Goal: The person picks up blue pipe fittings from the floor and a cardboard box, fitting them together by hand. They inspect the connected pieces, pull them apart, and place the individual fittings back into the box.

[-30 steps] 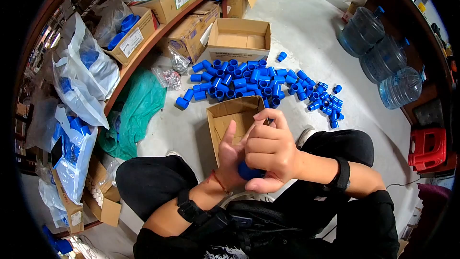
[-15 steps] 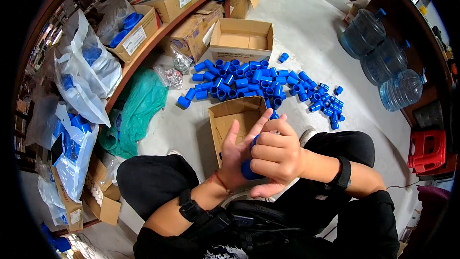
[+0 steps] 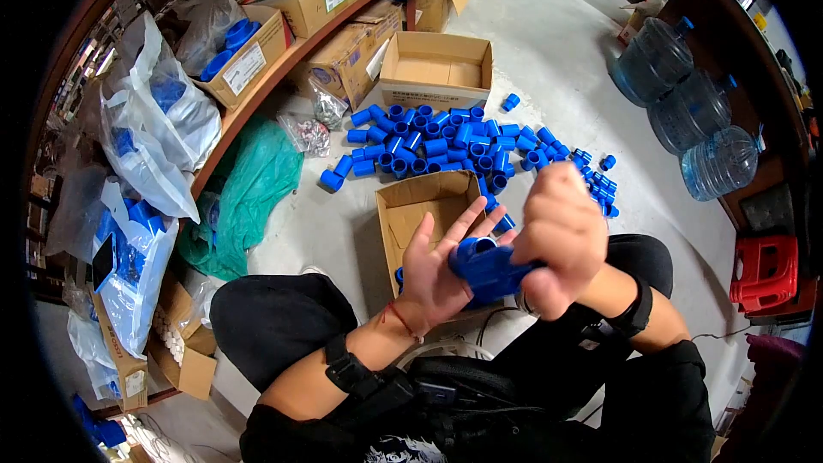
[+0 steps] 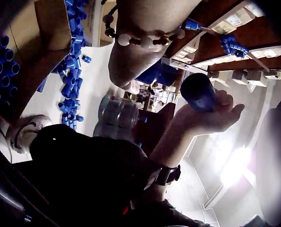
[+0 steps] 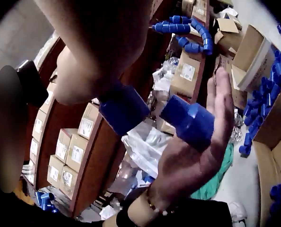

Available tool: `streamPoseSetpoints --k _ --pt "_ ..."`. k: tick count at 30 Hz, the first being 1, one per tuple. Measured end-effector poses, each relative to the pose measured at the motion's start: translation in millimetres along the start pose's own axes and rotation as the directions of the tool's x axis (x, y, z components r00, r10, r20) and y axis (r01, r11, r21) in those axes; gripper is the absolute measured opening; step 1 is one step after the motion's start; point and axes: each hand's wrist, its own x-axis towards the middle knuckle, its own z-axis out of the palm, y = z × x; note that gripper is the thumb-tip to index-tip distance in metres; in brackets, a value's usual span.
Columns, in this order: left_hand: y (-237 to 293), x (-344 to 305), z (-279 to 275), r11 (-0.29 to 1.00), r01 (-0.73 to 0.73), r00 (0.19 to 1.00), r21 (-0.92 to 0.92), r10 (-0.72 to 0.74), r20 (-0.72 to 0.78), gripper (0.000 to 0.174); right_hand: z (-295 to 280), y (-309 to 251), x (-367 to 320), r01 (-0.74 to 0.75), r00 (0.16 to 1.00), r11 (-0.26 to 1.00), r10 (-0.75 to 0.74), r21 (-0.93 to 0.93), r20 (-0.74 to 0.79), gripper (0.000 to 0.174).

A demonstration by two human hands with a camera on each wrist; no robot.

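Observation:
My left hand (image 3: 426,281) is palm up with its fingers extended. On that palm lies a blue stepped pipe fitting (image 5: 197,125), wider at one end. My right hand (image 3: 561,227), blurred in the head view, is just to the right and grips a blue pipe coupling (image 4: 196,92). The right wrist view shows a gap between this coupling and the stepped fitting. Below the hands stands an open cardboard box (image 3: 393,236); several blue couplings (image 4: 5,68) stand inside it in the left wrist view.
Beyond the box, a heap of blue fittings (image 3: 437,147) spreads over the floor before another open carton (image 3: 437,96). Shelves with cartons and white bags (image 3: 141,137) line the left. Water bottles (image 3: 716,163) and a red plastic item (image 3: 765,273) stand right.
The right hand has moved up and to the right, off the left palm, with the coupling in its grip. The stepped fitting on the left palm now shows.

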Motion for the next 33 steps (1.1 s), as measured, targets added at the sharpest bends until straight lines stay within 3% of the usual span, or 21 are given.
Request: streamPoseSetpoints --k 3,8,11,14,17,20,23,26,29,32,33 --pt "-0.2 1.8 -10.3 1.000 -0.015 0.998 0.009 0.015 0.065 0.063 -8.4 12.2 0.5 -0.026 0.998 0.996 0.022 -0.086 -0.055 0.023" --pt "-1.3 0.7 -9.7 0.995 0.032 0.994 -0.094 -0.022 0.103 0.061 1.5 13.5 -3.0 -0.045 0.999 0.988 0.048 -0.146 0.017 0.024" --pt "-2.2 0.7 -17.1 0.969 0.144 0.943 -0.201 -0.073 0.325 0.060 13.5 11.7 -8.8 -0.051 0.998 0.993 0.055 -0.110 0.039 0.026" --pt "-2.6 -0.5 -18.7 0.972 0.134 0.957 -0.193 -0.076 0.281 0.059 21.8 9.5 -13.0 -0.073 0.995 0.993 0.079 -0.094 0.057 0.026" --pt "-1.7 -5.6 -7.3 0.976 0.097 0.993 -0.193 -0.080 0.091 0.057 25.1 8.9 -12.8 -0.097 0.992 0.991 0.104 -0.094 0.066 0.026" --pt "-1.9 -1.6 -34.7 0.945 0.150 0.930 -0.290 -0.035 0.365 0.059 25.0 9.3 -12.4 -0.144 0.985 0.985 0.152 -0.097 0.087 0.026" --pt "1.0 -7.1 -22.6 0.968 0.082 0.985 -0.236 -0.043 0.165 0.057 26.1 8.5 -11.0 -0.178 0.977 0.978 0.189 -0.110 0.095 0.024" --pt "3.3 -4.0 -27.9 0.967 0.086 0.955 -0.240 -0.011 0.297 0.055 27.0 9.3 -10.3 -0.198 0.974 0.977 0.206 -0.083 0.099 0.021" --pt "3.7 -3.9 -16.6 0.974 -0.025 0.997 -0.227 0.042 0.072 0.054 29.0 11.1 -7.7 -0.224 0.975 0.974 0.223 0.025 0.019 0.022" --pt "7.0 -2.4 -18.4 0.970 0.017 0.975 -0.244 0.038 0.218 0.052 25.9 13.1 -6.4 -0.271 0.962 0.955 0.273 0.121 0.002 0.022" --pt "7.3 -3.4 -16.9 0.982 -0.030 0.998 -0.187 0.040 0.046 0.050 25.3 14.3 -6.6 -0.289 0.957 0.948 0.291 0.133 0.005 0.021"
